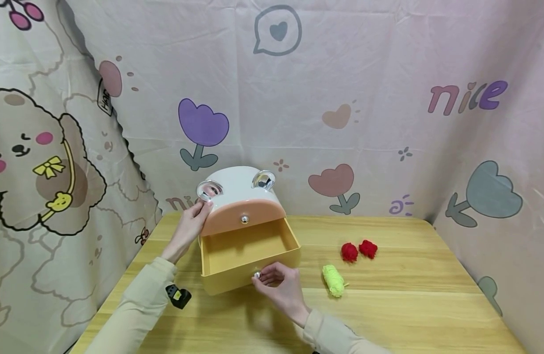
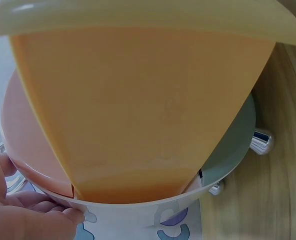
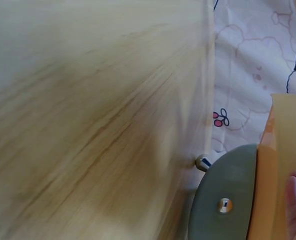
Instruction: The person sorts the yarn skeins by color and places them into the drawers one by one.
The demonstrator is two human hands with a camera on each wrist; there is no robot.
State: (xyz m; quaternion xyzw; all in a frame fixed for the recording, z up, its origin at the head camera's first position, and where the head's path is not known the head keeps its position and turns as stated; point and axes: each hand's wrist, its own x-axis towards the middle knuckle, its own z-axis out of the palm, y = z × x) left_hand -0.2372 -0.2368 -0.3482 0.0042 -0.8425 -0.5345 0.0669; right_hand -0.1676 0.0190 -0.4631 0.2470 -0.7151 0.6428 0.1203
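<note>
Pale fabric printed with tulips and hearts [image 1: 386, 49] hangs behind a wood-grain counter [image 1: 404, 314]. An open-topped yellow plastic drawer [image 1: 229, 281] juts from the front of a rounded white plastic cabinet with silvery ears [image 1: 241, 184], beneath its closed peach drawer [image 1: 229, 216]. Before the cabinet, the right hand [image 1: 284, 290] pinches the yellow drawer's small silvery knob [image 1: 257, 276] between thumb and fingers, its forearm slanting in from the right. At the cabinet's left side, the left hand [image 1: 189, 226] grips the shell with curled fingers, probably to brace it; that arm reaches forward. Right of the cabinet lie two red yarn balls [image 1: 349, 252] and a yellow-green yarn bundle [image 1: 333, 280].
</note>
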